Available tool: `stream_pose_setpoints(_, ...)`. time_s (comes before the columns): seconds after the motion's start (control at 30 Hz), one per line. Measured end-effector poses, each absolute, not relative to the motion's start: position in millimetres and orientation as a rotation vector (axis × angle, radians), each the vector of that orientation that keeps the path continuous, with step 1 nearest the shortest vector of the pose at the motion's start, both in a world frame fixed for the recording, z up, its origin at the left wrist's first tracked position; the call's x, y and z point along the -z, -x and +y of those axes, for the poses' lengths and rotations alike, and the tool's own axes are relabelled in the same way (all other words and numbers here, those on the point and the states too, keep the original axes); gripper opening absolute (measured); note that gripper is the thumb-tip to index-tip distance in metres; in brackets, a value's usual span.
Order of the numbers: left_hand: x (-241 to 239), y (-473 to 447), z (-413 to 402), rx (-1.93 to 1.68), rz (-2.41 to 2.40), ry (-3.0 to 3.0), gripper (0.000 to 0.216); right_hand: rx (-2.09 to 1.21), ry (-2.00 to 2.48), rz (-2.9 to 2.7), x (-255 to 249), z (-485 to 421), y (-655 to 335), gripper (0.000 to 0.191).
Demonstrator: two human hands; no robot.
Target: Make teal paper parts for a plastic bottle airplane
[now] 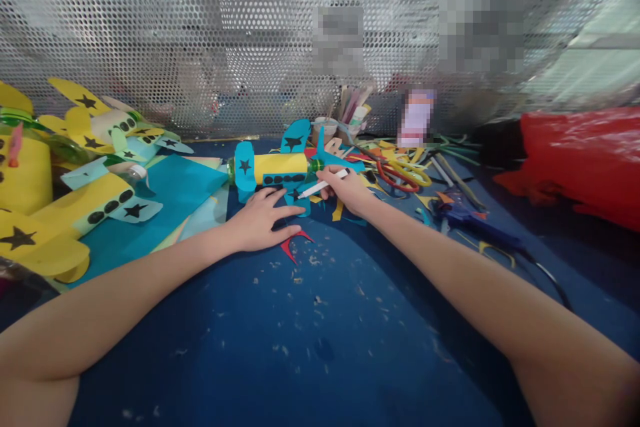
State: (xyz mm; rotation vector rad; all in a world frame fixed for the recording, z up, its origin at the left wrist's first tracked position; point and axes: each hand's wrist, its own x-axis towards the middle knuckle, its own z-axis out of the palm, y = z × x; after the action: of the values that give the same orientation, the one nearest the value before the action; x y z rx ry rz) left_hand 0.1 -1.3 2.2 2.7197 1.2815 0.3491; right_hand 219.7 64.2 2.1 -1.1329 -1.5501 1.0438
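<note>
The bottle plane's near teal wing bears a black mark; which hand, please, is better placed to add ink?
Likely the right hand: it holds the white marker, tip at that black mark; the left hand, spread by the teal wing, holds none.

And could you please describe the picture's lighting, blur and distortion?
Head view: glints on the silvery perforated sheet and shiny red plastic; bare forearms stretched towards the corners; dark shadow along the blue tabletop by the right forearm; slim white marker slightly soft; pixelated background patches.
</note>
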Motion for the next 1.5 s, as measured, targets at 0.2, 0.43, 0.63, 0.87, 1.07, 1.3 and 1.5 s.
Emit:
stream_pose_setpoints(0.2,-1.7,0.1,-0.8,-0.357,1.279,-2.726,0.047,-1.019,1.146,-1.532,-1.3,64.7,-218.9,0.032)
stream_pose_setpoints(0.43,-2.1,0.0,-0.8,-0.349,1.278,-2.718,0.048,-1.028,1.139,-1.541,-2.7,63.3,-218.4,0.032)
stream_pose_setpoints(0.63,-1.8,0.1,-0.8,-0.356,1.271,-2.720,0.048,-1.023,1.127,-1.542,-1.6,64.6,-219.3,0.032)
stream_pose_setpoints(0.87,-2.2,0.1,-1.3,-0.350,1.279,-2.714,0.048,-1.019,1.139,-1.550,-1.5,63.6,-218.7,0.031)
stream_pose_setpoints(1.07,-0.9,0.2,-1.3,-0.356,1.281,-2.717,0.048,-0.951,1.128,-1.361,1.6,70.4,-224.0,0.037)
stream_pose_setpoints(1.3,1.0,0.7,-0.5,-0.377,1.281,-2.704,0.050,-0.866,1.170,-1.310,4.1,78.6,-230.1,0.042)
stream_pose_setpoints(1.5,1.0,0.1,-0.8,-0.384,1.286,-2.728,0.049,-0.913,1.139,-1.400,4.4,75.9,-226.0,0.034)
